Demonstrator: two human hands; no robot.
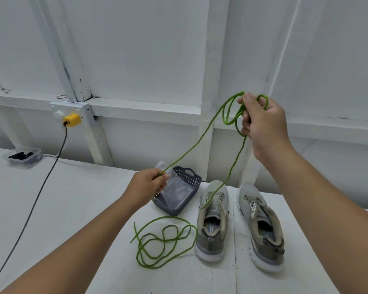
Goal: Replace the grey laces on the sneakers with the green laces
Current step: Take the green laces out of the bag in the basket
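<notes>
On the white table (pixel 72 198) stand two grey sneakers (pixel 212 219), toes away, and two green laces: one coiled (pixel 164 240), one stretched (pixel 200 139) between the pinching left hand (pixel 149 185) and gripping right hand (pixel 261 122), its end dangling at the left sneaker. One basket (pixel 179 187) holds a clear bag (pixel 176 192).

The insole of the left sneaker (pixel 213 219), just right of the green lace (pixel 164 240) coiled on the table, carries printed letters that read partly as "ORY F"; the rest is hidden. The right sneaker (pixel 261 225) has a white tag on its tongue with dark marks too small to read.
</notes>
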